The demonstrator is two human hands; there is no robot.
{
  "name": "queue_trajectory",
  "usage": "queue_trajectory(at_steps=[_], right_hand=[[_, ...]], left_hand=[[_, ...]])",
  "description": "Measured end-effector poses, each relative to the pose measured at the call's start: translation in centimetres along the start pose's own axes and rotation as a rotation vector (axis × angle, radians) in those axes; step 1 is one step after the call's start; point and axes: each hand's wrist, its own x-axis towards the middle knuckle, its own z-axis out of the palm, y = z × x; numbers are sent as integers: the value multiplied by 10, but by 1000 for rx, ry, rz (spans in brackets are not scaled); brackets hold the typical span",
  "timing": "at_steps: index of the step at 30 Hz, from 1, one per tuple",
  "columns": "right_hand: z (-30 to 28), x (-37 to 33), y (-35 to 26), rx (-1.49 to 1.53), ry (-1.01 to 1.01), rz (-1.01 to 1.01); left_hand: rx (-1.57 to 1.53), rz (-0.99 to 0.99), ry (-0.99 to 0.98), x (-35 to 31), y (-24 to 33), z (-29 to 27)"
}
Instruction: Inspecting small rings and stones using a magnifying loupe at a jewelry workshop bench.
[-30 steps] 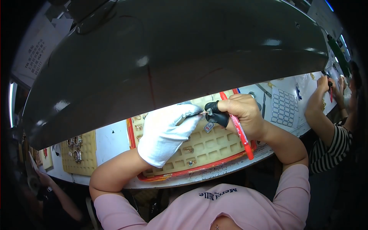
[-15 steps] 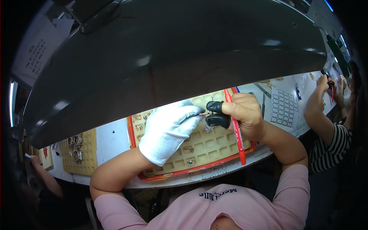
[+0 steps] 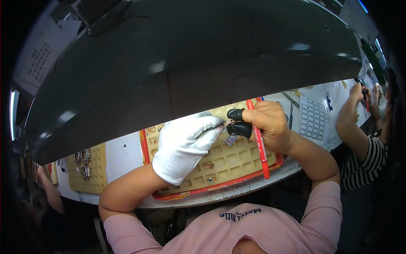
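A small gold-coloured piece of jewellery (image 3: 229, 122), mostly hidden by fingers, sits between my two hands above the tray (image 3: 242, 163). My left hand (image 3: 182, 144), in a white glove, is closed in a pinch at its left end. Black finger cots cover the thumb and forefinger of my right hand (image 3: 266, 125), which grip its right end. A red marker pen (image 3: 261, 148) is also held in my right hand, slanting down toward the tray's near edge. Just below the black cots is a small white tag (image 3: 230, 140); whether it is tied to the piece, I cannot tell.
Several gold rings (image 3: 207, 165) stand in the red-rimmed tray's slots. Left of it lies a beige tray (image 3: 95, 169) with silver-coloured pieces. A dark lamp hood (image 3: 198, 63) hangs low over the far side. To the right are a sheet of labels (image 3: 314, 118), tweezers (image 3: 289, 99) and a co-worker's arm (image 3: 349, 114).
My right fingertips have tilted a little and the pen's lower end has risen slightly. The white tag has turned. At far left, another person's hand has shifted.
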Motion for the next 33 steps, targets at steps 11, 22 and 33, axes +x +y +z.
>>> queue_trajectory(at_steps=[11,22,33], right_hand=[[-1,2,-3,-16,-44,28],[-11,4,-6,-96,-63,-78],[-8,4,-5,85,-30,-21]], left_hand=[[30,21,-9,0,-2,0],[51,-14,16,1,-1,2],[-37,-52,-20,1,-2,0]])
